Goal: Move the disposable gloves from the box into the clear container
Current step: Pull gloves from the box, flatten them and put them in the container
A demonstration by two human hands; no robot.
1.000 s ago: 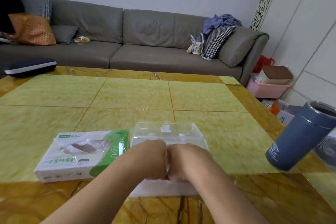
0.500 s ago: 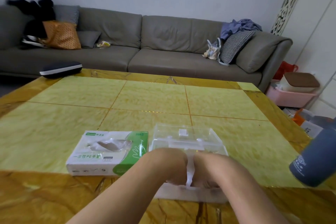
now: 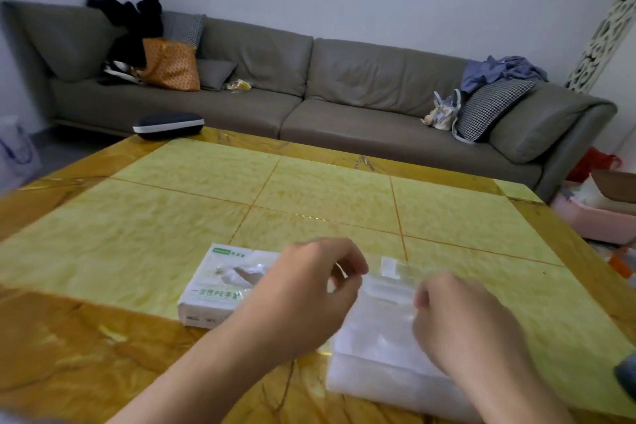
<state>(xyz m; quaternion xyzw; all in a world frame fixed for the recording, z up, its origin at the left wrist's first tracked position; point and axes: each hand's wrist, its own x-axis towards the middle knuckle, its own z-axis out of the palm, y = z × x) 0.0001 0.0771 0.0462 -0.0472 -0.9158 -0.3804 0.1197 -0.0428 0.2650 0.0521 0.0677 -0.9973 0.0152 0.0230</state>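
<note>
The white and green glove box lies on the table, a crumpled glove showing in its top opening. Right of it stands the clear container, whitish inside and blurred. My left hand hovers between the box and the container with its fingers curled, pinching what looks like a thin whitish film of glove. My right hand is over the container's right half, knuckles up and fingers curled down at its top. Whether the right hand grips anything is hidden.
The yellow tiled table stretches away in front. A dark case sits at its far left corner. A grey sofa with cushions and bags runs behind. A dark blue cup edge shows at the right.
Both hands were pressed together low on the container. They have now lifted and moved apart, the left towards the box. The camera view has shifted left, pushing the blue cup almost out of view.
</note>
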